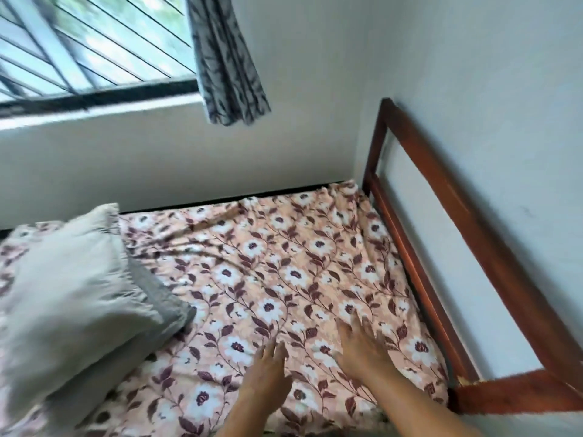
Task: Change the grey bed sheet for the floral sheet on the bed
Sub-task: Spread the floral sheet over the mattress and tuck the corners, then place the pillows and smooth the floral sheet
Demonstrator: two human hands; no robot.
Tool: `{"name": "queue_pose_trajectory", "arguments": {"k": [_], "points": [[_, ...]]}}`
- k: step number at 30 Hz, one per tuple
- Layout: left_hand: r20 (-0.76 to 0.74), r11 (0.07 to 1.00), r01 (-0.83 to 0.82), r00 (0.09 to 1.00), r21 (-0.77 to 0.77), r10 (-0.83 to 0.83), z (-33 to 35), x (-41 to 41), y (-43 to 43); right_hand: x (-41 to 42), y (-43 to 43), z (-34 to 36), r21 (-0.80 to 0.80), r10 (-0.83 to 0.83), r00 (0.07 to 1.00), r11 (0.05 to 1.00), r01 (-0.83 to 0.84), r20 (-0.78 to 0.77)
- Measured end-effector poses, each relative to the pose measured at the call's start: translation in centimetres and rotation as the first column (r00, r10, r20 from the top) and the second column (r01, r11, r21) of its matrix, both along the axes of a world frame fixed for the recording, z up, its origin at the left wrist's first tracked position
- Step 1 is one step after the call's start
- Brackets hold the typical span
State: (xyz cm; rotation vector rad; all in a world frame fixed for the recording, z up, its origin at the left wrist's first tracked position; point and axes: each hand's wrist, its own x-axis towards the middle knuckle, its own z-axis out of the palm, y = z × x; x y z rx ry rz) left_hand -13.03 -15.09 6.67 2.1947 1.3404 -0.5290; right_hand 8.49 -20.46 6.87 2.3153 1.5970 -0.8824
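Left to right: stacked pillows (72, 294) lie on the floral sheet (284, 263), pinning its left part; smoothing toward them could bunch the cloth beneath. The left hand (268, 373) and right hand (362, 348) rest flat on the sheet near the bed's near edge, fingers straight and slightly spread, gripping nothing. A hard sweep might drag the sheet off the corner by the wooden frame (441, 247). The sheet covers the mattress, with white flowers and maroon leaves on peach, creased toward the far wall.

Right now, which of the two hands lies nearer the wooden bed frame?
The right hand, flat on the floral sheet; the left hand lies farther from the wooden bed frame, toward the pillows.
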Motion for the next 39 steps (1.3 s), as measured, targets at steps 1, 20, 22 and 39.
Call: {"name": "queue_pose_trajectory", "arguments": {"k": [1,20,22,39], "points": [[0.010,0.999,-0.022,1.000,0.023,0.022,1.2,-0.4,0.2,-0.5,0.3,0.8,0.012,0.034,0.999,0.999,-0.034,0.006],[0.015,0.947,-0.099,0.995,0.304,0.099,7.6,-18.7,5.2,-14.7,6.0,9.5,0.136,0.247,0.958,0.954,-0.267,0.148],[0.044,0.946,-0.118,0.993,0.303,0.110,8.0,-20.8,5.6,-17.1,6.5,9.6,0.130,0.261,0.954,0.951,-0.280,0.147],[0.022,0.857,-0.488,0.871,0.167,0.491,8.3,-42.5,4.5,-43.2,13.4,9.4,0.224,0.595,0.802,0.775,-0.591,0.054]]}}
